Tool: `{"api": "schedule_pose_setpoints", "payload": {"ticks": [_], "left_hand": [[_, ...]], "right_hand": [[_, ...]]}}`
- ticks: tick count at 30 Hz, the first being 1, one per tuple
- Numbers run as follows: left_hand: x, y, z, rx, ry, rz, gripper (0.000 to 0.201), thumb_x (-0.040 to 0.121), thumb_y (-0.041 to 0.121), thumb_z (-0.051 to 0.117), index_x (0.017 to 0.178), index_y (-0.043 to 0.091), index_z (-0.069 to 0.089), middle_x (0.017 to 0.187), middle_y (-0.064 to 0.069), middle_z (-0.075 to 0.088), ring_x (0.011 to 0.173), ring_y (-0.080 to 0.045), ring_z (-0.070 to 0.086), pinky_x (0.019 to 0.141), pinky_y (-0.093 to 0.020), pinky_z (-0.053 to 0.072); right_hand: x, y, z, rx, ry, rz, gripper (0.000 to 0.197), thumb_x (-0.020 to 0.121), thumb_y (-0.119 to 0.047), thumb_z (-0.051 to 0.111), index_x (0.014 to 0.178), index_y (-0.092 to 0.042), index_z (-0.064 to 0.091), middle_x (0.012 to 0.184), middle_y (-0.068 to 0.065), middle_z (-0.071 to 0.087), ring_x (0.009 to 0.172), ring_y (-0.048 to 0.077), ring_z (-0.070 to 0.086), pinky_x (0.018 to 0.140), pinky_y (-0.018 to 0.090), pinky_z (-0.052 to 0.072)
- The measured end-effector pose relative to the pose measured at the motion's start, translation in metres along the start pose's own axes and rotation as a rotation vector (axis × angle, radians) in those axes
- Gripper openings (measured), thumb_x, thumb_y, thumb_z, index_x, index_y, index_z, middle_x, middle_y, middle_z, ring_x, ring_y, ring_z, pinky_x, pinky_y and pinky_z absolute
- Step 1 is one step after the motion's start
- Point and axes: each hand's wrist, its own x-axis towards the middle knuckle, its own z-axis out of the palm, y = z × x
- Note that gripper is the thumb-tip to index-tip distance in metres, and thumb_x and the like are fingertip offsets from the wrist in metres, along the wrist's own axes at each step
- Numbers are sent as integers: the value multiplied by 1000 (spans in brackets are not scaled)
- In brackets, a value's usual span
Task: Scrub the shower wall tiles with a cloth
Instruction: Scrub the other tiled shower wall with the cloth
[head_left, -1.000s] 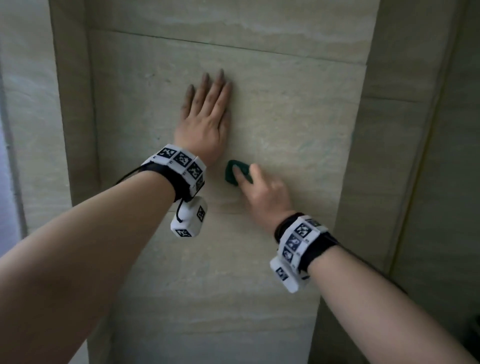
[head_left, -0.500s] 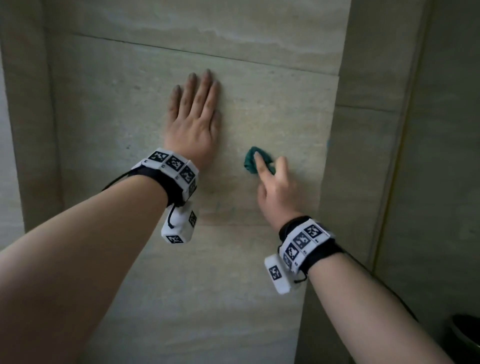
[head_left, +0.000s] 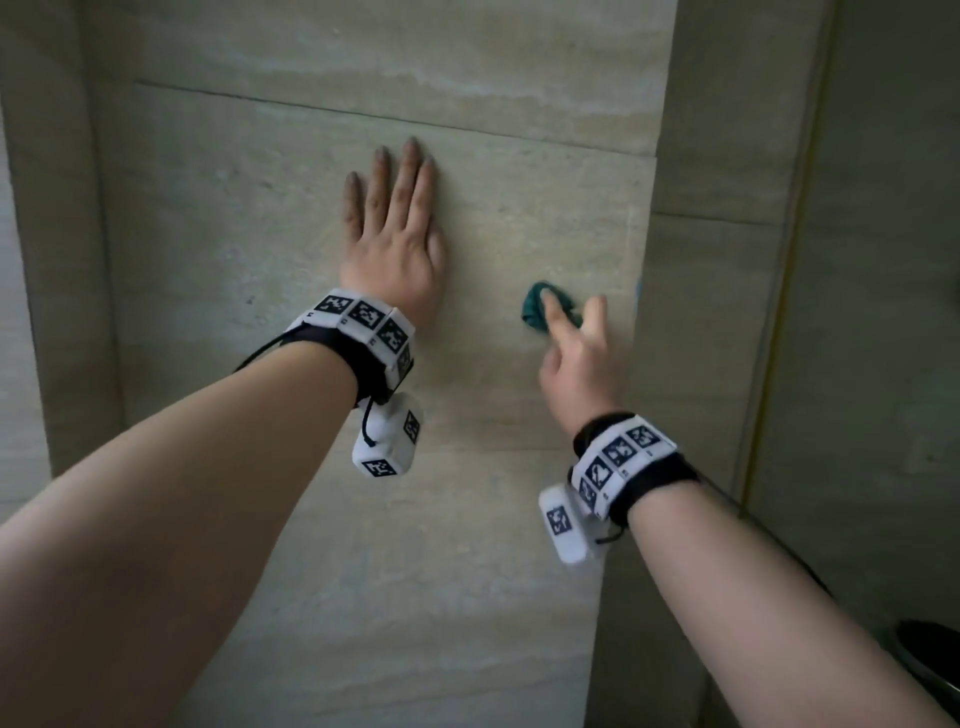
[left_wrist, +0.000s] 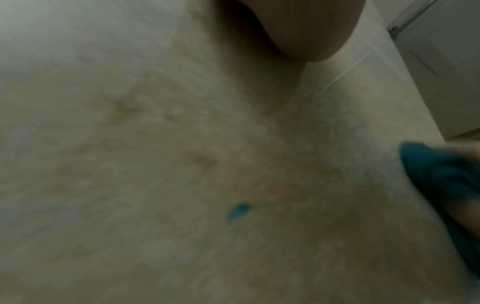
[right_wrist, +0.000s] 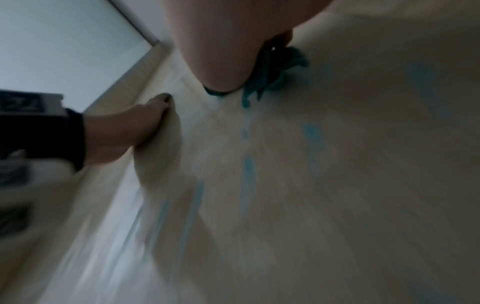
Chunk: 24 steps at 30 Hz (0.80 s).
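The beige stone wall tile (head_left: 249, 218) fills the head view. My left hand (head_left: 395, 244) lies flat on it, fingers straight and pointing up, holding nothing. To its right, my right hand (head_left: 571, 353) holds a small bunched teal cloth (head_left: 532, 312) against the tile, index finger laid over it. In the right wrist view the cloth (right_wrist: 291, 59) is crumpled under my right hand (right_wrist: 228, 51), with the left hand (right_wrist: 135, 127) off to the left. At the right edge of the left wrist view, the cloth (left_wrist: 441, 174) is blurred. Faint blue marks (right_wrist: 248, 168) streak the tile.
The tile ends at a vertical corner (head_left: 647, 364) just right of the cloth, with a recessed side wall (head_left: 727, 322) beyond. A grout line (head_left: 363, 111) runs above my left hand. A dark round object (head_left: 930, 660) sits at the lower right. A raised edge (head_left: 67, 260) borders the left.
My right hand has slid the cloth to the right, from beside my left wrist toward the tile's right edge. My left hand has stayed flat on the wall.
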Motion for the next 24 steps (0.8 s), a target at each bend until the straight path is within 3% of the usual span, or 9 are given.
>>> {"api": "schedule_pose_setpoints", "payload": {"ticks": [4, 7, 9, 12, 14, 16, 18, 21, 24], "left_hand": [[17, 1, 3, 23, -2, 46, 55, 104, 32, 19, 154, 16, 2, 162, 1, -3, 148, -18, -6, 115, -33, -16], [19, 0, 5, 45, 14, 59, 54, 104, 34, 16, 154, 17, 0, 161, 2, -4, 148, -17, -8, 116, -33, -16], [20, 0, 6, 45, 6, 53, 55, 104, 34, 14, 154, 17, -2, 161, 3, -7, 148, -17, -10, 116, -33, -16], [20, 5, 7, 19, 12, 29, 54, 105, 33, 16, 154, 16, 1, 162, 1, -4, 148, -18, -8, 116, -34, -16], [19, 10, 9, 12, 11, 20, 54, 105, 32, 15, 154, 15, 0, 162, 1, -4, 148, -18, -8, 117, -36, -14], [18, 16, 11, 4, 30, 14, 54, 104, 31, 15, 154, 14, 1, 162, 1, -3, 148, -18, -7, 118, -37, -14], [18, 23, 13, -1, 58, 18, 55, 104, 30, 16, 154, 13, 3, 162, 0, 0, 148, -19, -5, 117, -36, -14], [19, 27, 18, -16, 72, 27, 54, 104, 29, 20, 154, 12, 7, 162, -1, 3, 149, -20, -2, 117, -36, -12], [19, 25, 20, 5, 80, 49, 54, 103, 31, 20, 153, 12, 11, 161, -2, 7, 149, -21, 1, 117, -36, -12]], "right_hand": [[110, -8, -23, -83, 160, 82, 50, 84, 2, 47, 129, -16, 59, 124, 22, 43, 84, 44, 56, 78, 49, 51], [145, 2, -26, -53, 216, 45, 50, 85, 5, 46, 128, -16, 61, 123, 21, 44, 91, 41, 55, 85, 46, 49], [127, 12, -16, -10, 248, -13, 53, 81, 9, 46, 125, -14, 64, 118, 24, 47, 90, 42, 55, 85, 46, 51], [39, 29, 4, 14, 181, -145, 55, 76, 2, 36, 120, -11, 67, 100, 24, 52, 82, 42, 55, 78, 46, 54], [-18, 42, 10, 42, 89, -232, 55, 77, -1, 33, 121, -10, 65, 95, 15, 48, 77, 38, 54, 71, 47, 54], [-34, 51, 7, 81, 37, -265, 54, 79, 0, 33, 123, -12, 63, 96, 6, 41, 78, 36, 53, 68, 47, 53], [-5, 50, -1, 101, 78, -230, 53, 78, 3, 36, 118, -13, 67, 100, 7, 46, 82, 39, 56, 74, 46, 52], [79, 40, -19, 95, 204, 17, 52, 81, 12, 42, 117, -15, 68, 124, 29, 52, 107, 43, 55, 100, 32, 37], [142, 41, -35, 128, 269, 85, 48, 85, 11, 44, 118, -14, 69, 123, 27, 52, 109, 39, 54, 103, 33, 40]]}}
